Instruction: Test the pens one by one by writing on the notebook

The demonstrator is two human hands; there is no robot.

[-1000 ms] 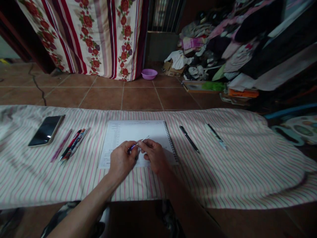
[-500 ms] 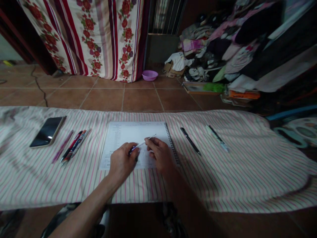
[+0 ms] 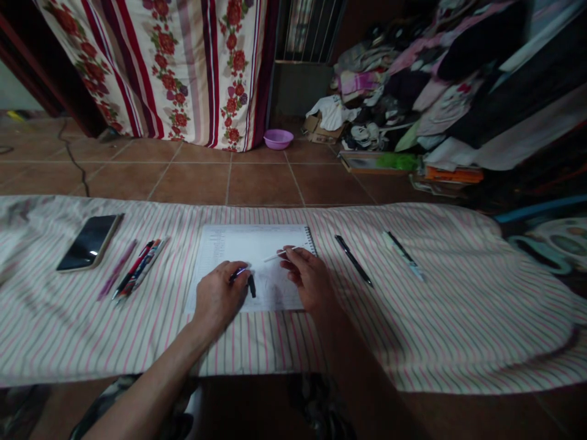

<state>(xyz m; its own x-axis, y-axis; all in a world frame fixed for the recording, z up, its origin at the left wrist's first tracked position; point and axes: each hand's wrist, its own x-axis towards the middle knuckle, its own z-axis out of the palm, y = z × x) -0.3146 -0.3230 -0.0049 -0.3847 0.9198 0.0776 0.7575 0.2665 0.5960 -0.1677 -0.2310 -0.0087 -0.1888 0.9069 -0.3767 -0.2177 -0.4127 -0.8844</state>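
Note:
Over the open spiral notebook (image 3: pixel 257 241), my left hand (image 3: pixel 219 292) is closed on a dark purple pen barrel (image 3: pixel 237 274). A short black pen part (image 3: pixel 252 286) shows by its fingertips; whether it is held or lies on the page I cannot tell. My right hand (image 3: pixel 308 275) pinches a thin whitish pen refill (image 3: pixel 274 256), its tip pointing left toward the barrel but apart from it. To the right of the notebook lies a black pen (image 3: pixel 353 261), and beyond it a pale green and black pen (image 3: pixel 404 255).
On the striped cloth (image 3: pixel 449 318), several pens (image 3: pixel 140 269) lie at left beside a smartphone (image 3: pixel 89 243). Past the table's far edge are a tiled floor (image 3: pixel 197 177), a purple basin (image 3: pixel 278 139), a floral curtain (image 3: pixel 192 73) and piled clothes (image 3: pixel 413 91).
My hands have moved apart: the right went right with the refill, which is now clear of the barrel. My left hand shifted slightly left, and the black part shows more.

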